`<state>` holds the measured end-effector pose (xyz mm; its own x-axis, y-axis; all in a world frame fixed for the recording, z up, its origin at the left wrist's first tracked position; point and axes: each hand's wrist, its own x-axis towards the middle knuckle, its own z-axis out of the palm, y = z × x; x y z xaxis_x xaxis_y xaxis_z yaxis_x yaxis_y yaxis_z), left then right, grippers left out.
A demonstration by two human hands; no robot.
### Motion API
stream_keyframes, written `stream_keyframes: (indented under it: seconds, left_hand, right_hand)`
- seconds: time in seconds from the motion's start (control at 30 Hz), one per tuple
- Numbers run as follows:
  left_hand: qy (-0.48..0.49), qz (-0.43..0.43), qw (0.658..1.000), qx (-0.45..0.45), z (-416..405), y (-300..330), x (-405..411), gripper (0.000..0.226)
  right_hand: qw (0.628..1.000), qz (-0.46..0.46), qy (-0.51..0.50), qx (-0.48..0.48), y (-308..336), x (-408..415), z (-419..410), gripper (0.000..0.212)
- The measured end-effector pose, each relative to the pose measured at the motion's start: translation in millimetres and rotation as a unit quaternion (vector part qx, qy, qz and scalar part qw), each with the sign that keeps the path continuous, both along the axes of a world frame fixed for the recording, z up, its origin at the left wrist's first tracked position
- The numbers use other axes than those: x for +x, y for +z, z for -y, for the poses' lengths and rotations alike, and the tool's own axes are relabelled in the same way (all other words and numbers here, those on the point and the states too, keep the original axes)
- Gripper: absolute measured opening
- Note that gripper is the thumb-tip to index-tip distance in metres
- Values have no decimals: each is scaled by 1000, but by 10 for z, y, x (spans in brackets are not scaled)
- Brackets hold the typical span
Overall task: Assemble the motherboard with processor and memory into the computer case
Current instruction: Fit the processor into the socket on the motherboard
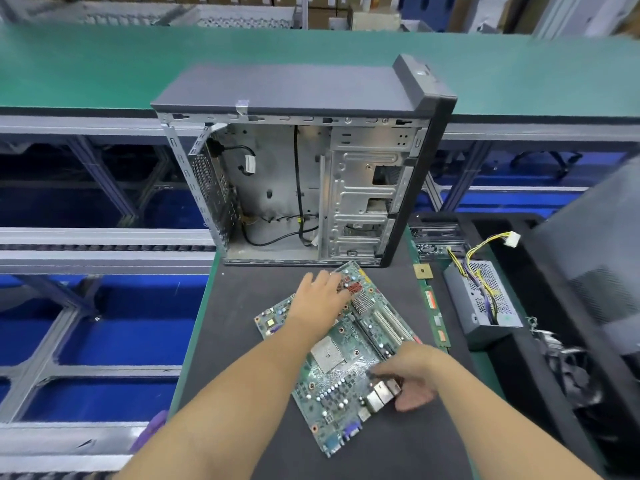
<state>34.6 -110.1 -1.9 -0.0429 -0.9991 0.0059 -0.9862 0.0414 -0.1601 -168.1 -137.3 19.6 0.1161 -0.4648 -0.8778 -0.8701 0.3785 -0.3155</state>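
Forearms come up from the bottom of the frame, and our two hands meet the motherboard (341, 358) where it lies flat on the dark mat of the bench (242, 358), just below centre. Our right hand (412, 374), lower right of centre, curls thumb and fingers around the near edge by the metal port block, gripping the board there. Our left hand (320, 299), a little higher and left, rests with relaxed, fairly straight fingers on the far corner, next to the red connectors; we judge it steadying rather than clasping.

The board's long axis runs diagonally, from the lower middle of the frame up toward the centre, so the two hands sit at opposite ends of it. The bare processor socket (327, 356) lies between them.

To the right of the board, a memory stick (437, 317) and a small processor chip (423, 271) lie along the mat's edge, well clear of either hand but nearer the right one. Further right sits a power supply (481, 303) with its yellow wires.

Beyond, at the centre of the frame, the computer case (304, 161) stands open toward us, directly past the board's far end.
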Motion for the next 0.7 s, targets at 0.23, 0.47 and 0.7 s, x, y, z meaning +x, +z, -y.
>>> stream_keyframes:
  seconds: [0.23,0.47,0.7]
  left_hand:
    - [429,-279,849,-131,-609,-73,174,60]
    - [530,-477,687,-139,-854,-243,12,61]
    - [541,-518,645,-152,-601,-69,-8,55]
  right_hand:
    - [862,-121,238,-431,25,291,426,66]
    - [915,-67,235,-323,-226,357,542,107]
    - [934,-44,175,-307,-153,362,503,85]
